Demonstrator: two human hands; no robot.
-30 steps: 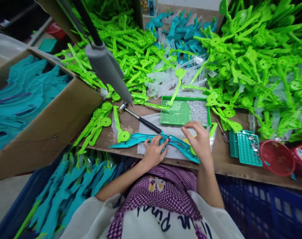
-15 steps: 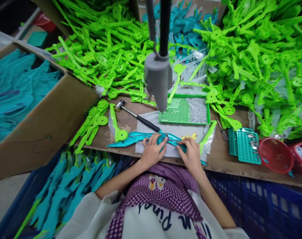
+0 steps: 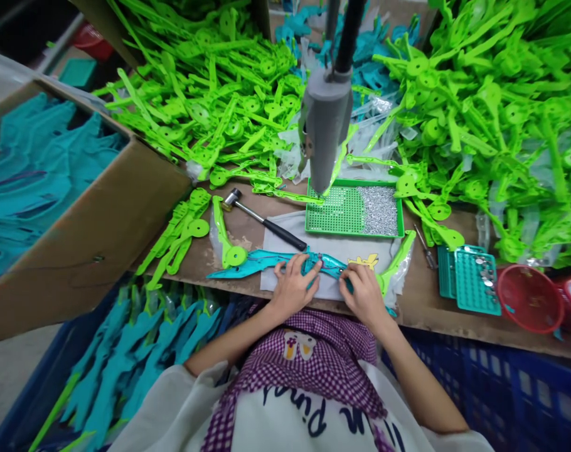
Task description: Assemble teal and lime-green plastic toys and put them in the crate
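Note:
A long blue plastic part [image 3: 248, 263] lies across a light cloth [image 3: 323, 284], with a thin dark wire running along its inner side. My left hand [image 3: 293, 285] holds the middle of this part down, fingers bent over it and thumb near the wire. At the part's right section my right hand [image 3: 364, 294] has its thumb and fingers pinched together close to the wire. What lies between those fingertips is too small to make out. Just above the part rests a hammer [image 3: 285, 233] with a black handle.
Above the cloth sits a green tray [image 3: 332, 233] of small metal pieces, under a hanging grey tool head [image 3: 325, 125]. Bright green plastic parts [image 3: 502, 113] pile up behind. A cardboard box [image 3: 139, 207] stands left; teal trays [image 3: 476, 282] and a red bowl [image 3: 530, 298] stand right.
The whole view has shifted slightly, so the bench appears a little further right. My right fingers are more curled over the blue part; my left hand stays on its middle.

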